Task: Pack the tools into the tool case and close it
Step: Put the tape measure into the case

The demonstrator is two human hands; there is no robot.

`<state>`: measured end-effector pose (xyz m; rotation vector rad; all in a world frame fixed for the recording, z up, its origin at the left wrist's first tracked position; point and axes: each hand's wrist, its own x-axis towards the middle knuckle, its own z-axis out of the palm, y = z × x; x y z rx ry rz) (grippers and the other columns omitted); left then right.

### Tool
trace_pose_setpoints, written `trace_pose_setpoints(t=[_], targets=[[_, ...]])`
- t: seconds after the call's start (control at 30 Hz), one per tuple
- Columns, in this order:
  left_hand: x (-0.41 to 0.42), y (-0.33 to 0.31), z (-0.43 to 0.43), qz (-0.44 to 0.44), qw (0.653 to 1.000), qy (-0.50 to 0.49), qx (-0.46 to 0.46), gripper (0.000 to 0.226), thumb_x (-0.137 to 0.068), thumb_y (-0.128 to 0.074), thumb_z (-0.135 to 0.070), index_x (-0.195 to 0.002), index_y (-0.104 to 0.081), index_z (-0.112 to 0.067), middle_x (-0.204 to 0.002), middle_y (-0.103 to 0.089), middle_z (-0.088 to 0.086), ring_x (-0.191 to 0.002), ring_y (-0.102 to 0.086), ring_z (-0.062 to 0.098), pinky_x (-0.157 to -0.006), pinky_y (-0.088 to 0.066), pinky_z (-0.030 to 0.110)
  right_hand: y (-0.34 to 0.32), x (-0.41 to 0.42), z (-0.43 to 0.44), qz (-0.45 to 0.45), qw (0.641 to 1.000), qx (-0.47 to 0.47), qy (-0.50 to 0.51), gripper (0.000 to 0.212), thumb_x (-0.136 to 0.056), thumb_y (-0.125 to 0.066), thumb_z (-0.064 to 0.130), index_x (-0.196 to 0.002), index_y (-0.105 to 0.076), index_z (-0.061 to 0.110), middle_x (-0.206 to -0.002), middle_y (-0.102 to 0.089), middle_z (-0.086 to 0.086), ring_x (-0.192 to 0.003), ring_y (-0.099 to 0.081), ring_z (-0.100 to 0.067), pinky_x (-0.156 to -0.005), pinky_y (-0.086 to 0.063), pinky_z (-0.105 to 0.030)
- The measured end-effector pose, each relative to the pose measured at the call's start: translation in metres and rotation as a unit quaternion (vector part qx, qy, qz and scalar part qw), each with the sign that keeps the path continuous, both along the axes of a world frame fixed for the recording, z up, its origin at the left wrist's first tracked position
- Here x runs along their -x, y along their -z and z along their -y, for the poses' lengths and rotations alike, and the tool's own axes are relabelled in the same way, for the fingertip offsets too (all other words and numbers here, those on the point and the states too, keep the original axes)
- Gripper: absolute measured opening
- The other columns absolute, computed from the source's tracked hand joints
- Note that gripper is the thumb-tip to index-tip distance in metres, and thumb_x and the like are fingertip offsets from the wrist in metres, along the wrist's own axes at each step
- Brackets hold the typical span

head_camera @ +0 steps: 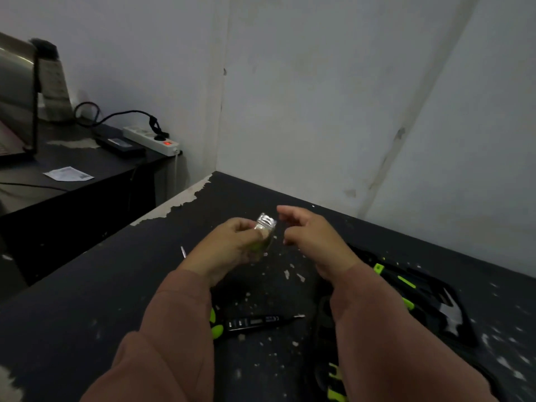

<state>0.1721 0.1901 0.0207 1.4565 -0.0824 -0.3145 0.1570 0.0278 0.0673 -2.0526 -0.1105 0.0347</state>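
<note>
My left hand (232, 245) is raised above the dark table and grips a small clear plastic box of metal bits (265, 227) with a green base. Just to the right of the box, my right hand (313, 236) hovers with its fingers curled and apart, holding nothing. A black tester screwdriver (255, 322) with a green end lies on the table below my left forearm. The black tool case (429, 297) with green clips lies open at the right, partly hidden by my right arm. A thin metal bit (183, 252) lies left of my left hand.
The dark table (87, 300) has chipped paint flecks and stands in a wall corner. A second desk at the left carries a laptop (17, 105), a white power strip (150, 139), a black adapter (120, 145) and a paper slip (68, 173).
</note>
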Motion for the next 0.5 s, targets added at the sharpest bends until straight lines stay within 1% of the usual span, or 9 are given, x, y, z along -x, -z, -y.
trace_pose_setpoints(t=[0.07, 0.1, 0.13, 0.2, 0.23, 0.3, 0.37, 0.43, 0.5], targets=[[0.006, -0.006, 0.007, -0.027, 0.994, 0.032, 0.104, 0.035, -0.088, -0.058, -0.022, -0.119, -0.055, -0.006, -0.121, -0.063, 0.019, -0.102, -0.065, 0.029, -0.080, -0.055, 0.038, -0.003, 0.007, 0.013, -0.003, 1.000, 0.025, -0.018, 0.064, -0.077, -0.057, -0.003, -0.135, -0.046, 0.021, -0.127, -0.053, 0.005, -0.117, -0.049, -0.010, -0.089, -0.046, -0.026], [0.009, -0.008, 0.012, -0.035, 0.989, 0.043, 0.140, 0.037, -0.090, -0.054, -0.022, -0.122, -0.053, -0.002, -0.121, -0.062, 0.022, -0.099, -0.066, 0.029, -0.077, -0.057, 0.037, -0.002, 0.011, 0.020, -0.005, 0.999, 0.016, -0.027, 0.063, -0.078, -0.059, -0.001, -0.135, -0.046, 0.021, -0.126, -0.055, 0.003, -0.116, -0.052, -0.012, -0.093, -0.046, -0.029], [0.012, -0.011, 0.015, -0.045, 0.983, 0.055, 0.169, 0.037, -0.092, -0.050, -0.022, -0.122, -0.053, 0.000, -0.119, -0.063, 0.022, -0.095, -0.066, 0.028, -0.075, -0.059, 0.035, -0.001, 0.014, 0.025, -0.003, 0.999, 0.004, -0.033, 0.060, -0.079, -0.061, 0.001, -0.134, -0.047, 0.021, -0.121, -0.058, 0.001, -0.111, -0.055, -0.013, -0.094, -0.046, -0.031], [0.020, -0.015, 0.023, -0.067, 0.975, 0.084, 0.197, 0.035, -0.094, -0.046, -0.024, -0.117, -0.057, -0.002, -0.113, -0.065, 0.020, -0.090, -0.067, 0.025, -0.073, -0.060, 0.033, 0.002, 0.025, 0.037, 0.011, 0.999, -0.011, -0.028, 0.054, -0.082, -0.064, 0.006, -0.132, -0.049, 0.022, -0.107, -0.058, 0.001, -0.100, -0.057, -0.014, -0.094, -0.046, -0.031], [0.022, -0.016, 0.026, -0.074, 0.972, 0.100, 0.200, 0.035, -0.095, -0.044, -0.026, -0.115, -0.059, -0.002, -0.112, -0.066, 0.020, -0.092, -0.067, 0.027, -0.072, -0.061, 0.033, 0.004, 0.031, 0.041, 0.015, 0.999, -0.021, -0.030, 0.051, -0.083, -0.064, 0.010, -0.130, -0.051, 0.024, -0.106, -0.059, 0.000, -0.099, -0.058, -0.015, -0.094, -0.047, -0.031], [0.029, -0.017, 0.034, -0.071, 0.972, 0.125, 0.185, 0.040, -0.096, -0.042, -0.031, -0.118, -0.058, -0.003, -0.115, -0.065, 0.023, -0.101, -0.066, 0.035, -0.070, -0.061, 0.032, 0.008, 0.042, 0.048, 0.022, 0.997, -0.053, -0.044, 0.043, -0.085, -0.064, 0.013, -0.125, -0.056, 0.025, -0.110, -0.063, -0.002, -0.101, -0.062, -0.016, -0.093, -0.051, -0.034], [0.036, -0.020, 0.049, -0.058, 0.979, 0.127, 0.149, 0.042, -0.096, -0.041, -0.035, -0.121, -0.056, -0.005, -0.118, -0.065, 0.023, -0.105, -0.064, 0.039, -0.067, -0.061, 0.031, 0.010, 0.053, 0.059, 0.036, 0.995, -0.090, -0.035, 0.036, -0.086, -0.062, 0.009, -0.118, -0.060, 0.026, -0.109, -0.065, -0.004, -0.096, -0.064, -0.015, -0.085, -0.055, -0.034], [0.043, -0.025, 0.064, -0.036, 0.989, 0.106, 0.095, 0.038, -0.097, -0.042, -0.033, -0.121, -0.056, -0.007, -0.115, -0.066, 0.021, -0.098, -0.067, 0.034, -0.068, -0.060, 0.032, 0.009, 0.059, 0.070, 0.041, 0.994, -0.103, 0.001, 0.037, -0.086, -0.061, 0.008, -0.120, -0.058, 0.023, -0.107, -0.064, -0.006, -0.086, -0.063, -0.014, -0.073, -0.053, -0.029], [0.050, -0.032, 0.082, 0.012, 0.996, 0.094, -0.001, 0.031, -0.096, -0.046, -0.029, -0.119, -0.057, -0.011, -0.113, -0.067, 0.017, -0.091, -0.065, 0.026, -0.073, -0.056, 0.035, 0.007, 0.063, 0.086, 0.042, 0.993, -0.100, 0.035, 0.037, -0.086, -0.061, 0.010, -0.120, -0.057, 0.025, -0.103, -0.062, -0.007, -0.079, -0.061, -0.013, -0.069, -0.051, -0.029]])
